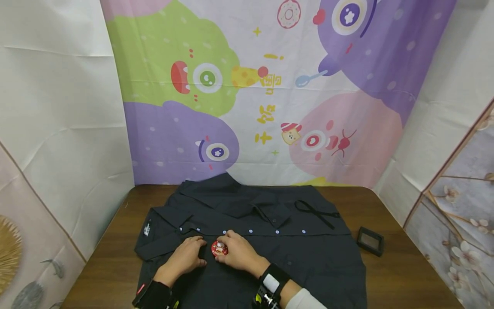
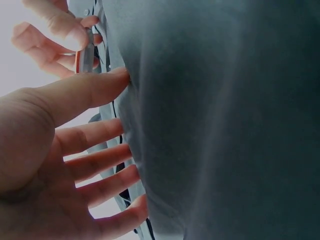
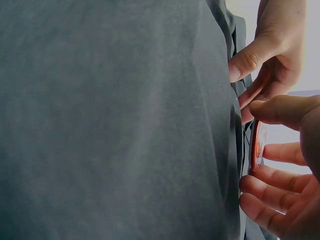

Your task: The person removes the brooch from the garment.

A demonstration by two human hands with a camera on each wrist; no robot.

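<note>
A dark button-up shirt (image 1: 324, 262) lies spread on the brown table, its row of pale buttons running across. My right hand (image 1: 241, 252) pinches a round red badge (image 1: 219, 249) by its edge, low over the shirt front just below the buttons. Seen edge-on in the right wrist view, the badge (image 3: 258, 140) sits between thumb and fingers. To its left, my left hand (image 1: 184, 256) rests on the shirt with fingertips touching the cloth. In the left wrist view those fingers (image 2: 95, 140) are spread and fairly straight, holding nothing.
At the table's right side, a small black frame-like box (image 1: 370, 241) lies beside the shirt. A thin black ribbon (image 1: 316, 211) is looped on the shirt's upper right. Behind the table (image 1: 104, 262) hangs a cartoon-printed cloth (image 1: 247, 159).
</note>
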